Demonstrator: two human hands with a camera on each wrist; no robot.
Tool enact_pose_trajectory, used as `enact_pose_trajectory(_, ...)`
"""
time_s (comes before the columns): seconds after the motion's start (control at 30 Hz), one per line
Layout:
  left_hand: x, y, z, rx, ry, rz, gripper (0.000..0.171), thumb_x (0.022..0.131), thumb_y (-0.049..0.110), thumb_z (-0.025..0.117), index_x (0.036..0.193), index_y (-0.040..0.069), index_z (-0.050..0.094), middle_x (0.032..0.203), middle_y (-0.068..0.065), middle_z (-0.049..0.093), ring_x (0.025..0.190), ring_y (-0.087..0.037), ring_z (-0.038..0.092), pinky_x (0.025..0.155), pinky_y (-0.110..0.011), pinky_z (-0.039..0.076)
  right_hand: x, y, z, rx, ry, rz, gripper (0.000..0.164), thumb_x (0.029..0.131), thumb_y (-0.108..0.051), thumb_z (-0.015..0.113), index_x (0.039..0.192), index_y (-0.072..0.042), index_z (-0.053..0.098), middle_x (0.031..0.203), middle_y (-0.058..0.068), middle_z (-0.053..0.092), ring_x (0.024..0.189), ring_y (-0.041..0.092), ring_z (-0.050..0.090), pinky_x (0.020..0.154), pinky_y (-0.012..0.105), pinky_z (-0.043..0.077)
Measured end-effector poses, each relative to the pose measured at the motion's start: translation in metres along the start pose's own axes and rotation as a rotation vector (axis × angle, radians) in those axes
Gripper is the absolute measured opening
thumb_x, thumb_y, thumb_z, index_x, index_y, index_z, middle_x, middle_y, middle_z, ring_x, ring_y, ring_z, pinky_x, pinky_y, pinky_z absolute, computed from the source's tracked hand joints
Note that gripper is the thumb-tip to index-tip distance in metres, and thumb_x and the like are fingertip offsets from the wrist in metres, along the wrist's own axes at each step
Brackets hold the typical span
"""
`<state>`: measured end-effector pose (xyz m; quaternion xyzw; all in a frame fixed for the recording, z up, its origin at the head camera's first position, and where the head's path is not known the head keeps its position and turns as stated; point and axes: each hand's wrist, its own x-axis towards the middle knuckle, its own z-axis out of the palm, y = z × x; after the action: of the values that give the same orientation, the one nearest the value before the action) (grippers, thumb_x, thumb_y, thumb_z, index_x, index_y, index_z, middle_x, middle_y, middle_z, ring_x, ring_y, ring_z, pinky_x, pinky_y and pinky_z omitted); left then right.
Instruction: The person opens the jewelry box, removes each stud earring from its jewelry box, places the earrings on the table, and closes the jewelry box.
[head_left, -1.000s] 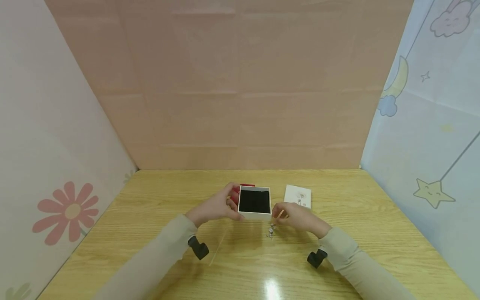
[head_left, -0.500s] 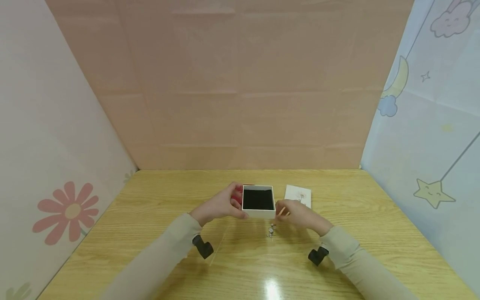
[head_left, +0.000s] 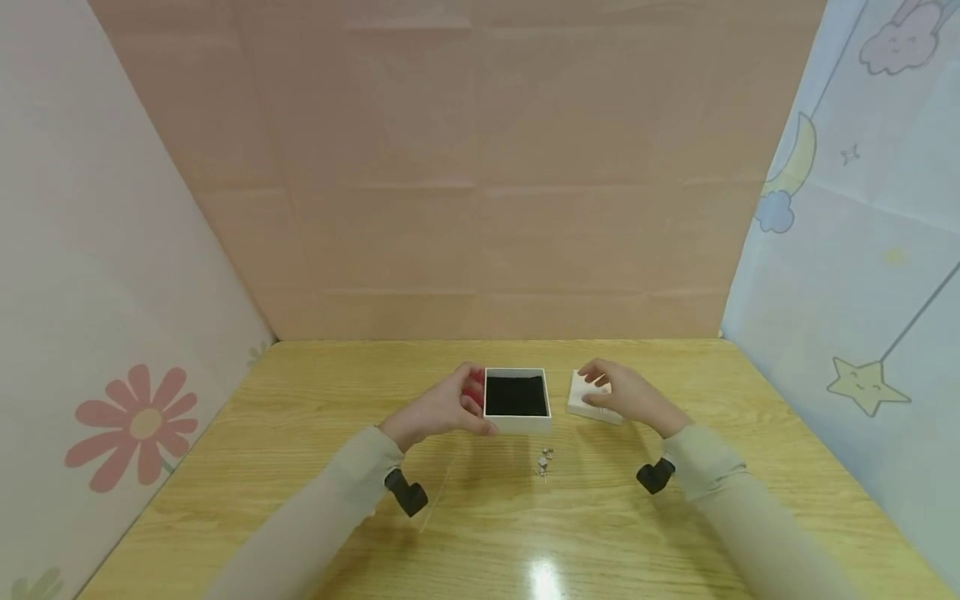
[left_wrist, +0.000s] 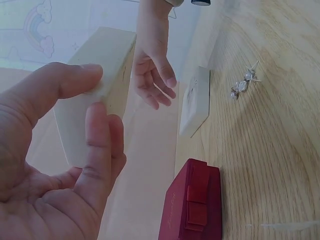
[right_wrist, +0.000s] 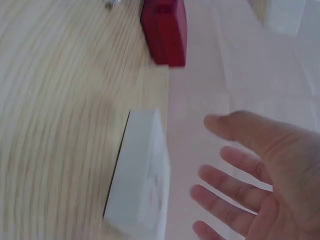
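My left hand (head_left: 442,408) grips a small white box base (head_left: 517,424) by its left side, thumb in front and fingers around it. The box is raised off the table and has a black lining (head_left: 516,396) inside. My right hand (head_left: 630,393) hovers just over a white box lid (head_left: 590,407) with a printed flower, its fingers spread and apart from it. In the left wrist view, a bit of jewellery with pearl-like beads (left_wrist: 242,85), perhaps earrings, lies on the wood below both hands.
A red gift box (left_wrist: 197,200) with a ribbon bow stands on the table behind the white box, mostly hidden in the head view. A thin clear strip or edge (head_left: 438,498) lies at front left. A pink backdrop (head_left: 480,208) rises behind the table (head_left: 337,375).
My right hand has left the box's right side and moved up and right over the white lid. The box in my left hand shifted slightly right.
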<state>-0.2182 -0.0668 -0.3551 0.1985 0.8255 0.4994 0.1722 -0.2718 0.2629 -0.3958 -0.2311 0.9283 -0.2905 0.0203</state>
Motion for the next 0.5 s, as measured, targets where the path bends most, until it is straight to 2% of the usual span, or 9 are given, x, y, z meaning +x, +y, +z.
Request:
enact_pose_trajectory(0.13,0.0,0.001,0.0,-0.01,-0.002,-0.002,0.081,0.075,0.012,0.083,0.138,0.01,0.031,0.118,-0.011,0.052,0.09,-0.02,0.058,0.082,-0.03,0.052,0.002,0.022,-0.006,-0.01,-0.008,0.038,0.077,0.085,-0.027,0.074,0.146,-0.002,0.034,0.146,0.027,0.037,0.131,0.049,0.037,0.099,0.063,0.037)
enact_pose_trajectory(0.27,0.001,-0.001,0.0,-0.019,0.002,-0.007,0.082,0.075,0.011,0.082,0.138,0.009,0.031,0.118,-0.012,0.051,0.09,-0.02,0.058,0.081,-0.03,0.052,0.004,0.04,-0.006,-0.016,-0.032,0.034,0.101,0.076,-0.031,0.082,0.151,-0.001,0.023,0.151,0.03,0.026,0.136,0.052,0.025,0.104,0.068,0.026)
enact_pose_trajectory(0.4,0.002,-0.002,0.001,-0.01,0.002,-0.008,0.082,0.075,0.012,0.083,0.138,0.01,0.032,0.119,-0.011,0.051,0.091,-0.02,0.057,0.081,-0.031,0.052,0.005,0.05,-0.004,-0.016,-0.081,0.023,0.111,0.071,-0.03,0.086,0.151,0.004,0.018,0.151,0.033,0.025,0.135,0.052,0.027,0.105,0.068,0.024)
enact_pose_trajectory(0.5,0.003,-0.002,0.002,0.002,0.004,-0.006,0.082,0.074,0.014,0.084,0.138,0.011,0.033,0.119,-0.01,0.052,0.091,-0.02,0.058,0.082,-0.031,0.052,0.006,0.052,-0.002,-0.027,-0.133,0.03,0.11,0.072,-0.029,0.085,0.151,0.006,0.016,0.15,0.034,0.025,0.132,0.051,0.032,0.105,0.066,0.026)
